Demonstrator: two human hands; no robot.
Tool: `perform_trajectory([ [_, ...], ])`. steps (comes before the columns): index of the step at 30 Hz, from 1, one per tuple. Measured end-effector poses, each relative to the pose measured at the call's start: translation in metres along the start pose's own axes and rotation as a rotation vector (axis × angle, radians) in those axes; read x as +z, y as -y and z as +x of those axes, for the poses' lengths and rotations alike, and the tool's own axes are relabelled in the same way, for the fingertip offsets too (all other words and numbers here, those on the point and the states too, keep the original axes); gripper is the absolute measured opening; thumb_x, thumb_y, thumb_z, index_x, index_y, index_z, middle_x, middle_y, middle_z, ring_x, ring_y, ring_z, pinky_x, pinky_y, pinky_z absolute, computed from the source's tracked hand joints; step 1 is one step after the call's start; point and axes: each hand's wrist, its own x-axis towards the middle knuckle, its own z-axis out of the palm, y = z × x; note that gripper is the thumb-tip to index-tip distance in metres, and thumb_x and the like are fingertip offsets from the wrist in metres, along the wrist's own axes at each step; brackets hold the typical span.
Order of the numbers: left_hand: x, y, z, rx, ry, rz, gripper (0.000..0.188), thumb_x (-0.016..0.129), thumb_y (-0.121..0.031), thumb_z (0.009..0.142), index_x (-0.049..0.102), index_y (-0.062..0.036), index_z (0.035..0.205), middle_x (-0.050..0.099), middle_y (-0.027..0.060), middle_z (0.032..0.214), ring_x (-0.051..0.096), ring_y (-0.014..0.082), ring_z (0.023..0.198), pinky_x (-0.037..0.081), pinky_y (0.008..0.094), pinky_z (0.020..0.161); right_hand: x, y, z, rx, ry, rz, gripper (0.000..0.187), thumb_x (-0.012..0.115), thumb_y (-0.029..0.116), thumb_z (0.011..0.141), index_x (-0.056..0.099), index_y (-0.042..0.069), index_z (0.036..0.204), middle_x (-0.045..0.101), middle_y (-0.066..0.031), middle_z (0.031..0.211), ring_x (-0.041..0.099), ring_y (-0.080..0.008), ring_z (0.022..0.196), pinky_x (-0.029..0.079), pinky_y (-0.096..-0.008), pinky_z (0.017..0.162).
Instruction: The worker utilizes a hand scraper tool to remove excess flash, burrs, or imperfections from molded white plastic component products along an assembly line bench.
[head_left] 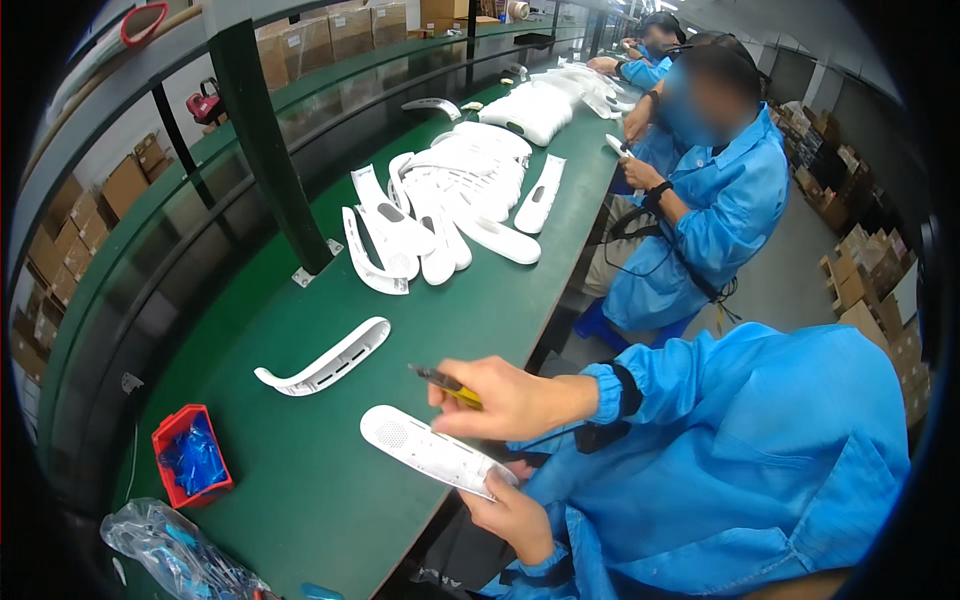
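My right hand (505, 395) is closed round a yellow-and-black utility knife (455, 388), its dark tip pointing left. It hovers at the upper edge of a long white plastic shell (415, 443). That shell has rounded ends and a patch of small holes near its far end. Its near end is gripped by my left hand (515, 518), with the thumb on top, at the table's edge. A curved white shell (330, 362) with slots along its inside lies on the green table (310, 490) beyond my hands.
A heap of white shells (450, 180) and a white bundle (530, 110) lie farther along the table. A red bin (195, 490) with blue packets and a clear plastic bag (170, 540) are at left. A green post (265, 150) rises behind. Co-workers (710, 190) in blue sit along the table.
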Motion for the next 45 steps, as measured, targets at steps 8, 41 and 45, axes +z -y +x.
perform_trajectory([
  [8, 0.002, -0.038, 0.009, 0.517, -0.155, 0.811, 0.036, 0.059, -0.005, 0.089, 0.055, 0.0105, 0.121, 0.062, 0.025, 0.103, 0.061, 0.0445, 0.091, 0.049, 0.0449, 0.079, 0.013, -0.017, -0.019, -0.048, 0.129, 0.217, 0.06, 0.068, 0.038, 0.09, 0.052, -0.009, 0.123, 0.064, -0.0156, 0.106, 0.06, -0.0205, 0.088, 0.052, -0.0324, 0.078],
  [41, -0.087, -0.05, 0.058, 0.504, -0.364, 0.613, 0.03, 0.054, -0.002, 0.088, 0.061, 0.0063, 0.116, 0.057, 0.0145, 0.097, 0.057, 0.0248, 0.084, 0.047, 0.0351, 0.072, 0.024, 0.028, 0.309, 0.366, -0.157, 0.552, 0.052, 0.063, 0.045, 0.091, 0.059, -0.006, 0.088, 0.059, -0.0153, 0.065, 0.058, -0.0252, 0.051, 0.05, -0.0412, 0.048],
  [45, -0.097, -0.054, 0.053, 0.521, -0.34, 0.668, 0.025, 0.058, -0.006, 0.091, 0.063, 0.0035, 0.114, 0.057, 0.019, 0.102, 0.059, 0.0316, 0.08, 0.049, 0.0372, 0.071, 0.007, 0.037, 0.278, 0.13, 0.276, -0.165, 0.041, 0.066, 0.033, 0.085, 0.06, -0.008, 0.086, 0.062, -0.0181, 0.078, 0.06, -0.0216, 0.054, 0.049, -0.0381, 0.05],
])
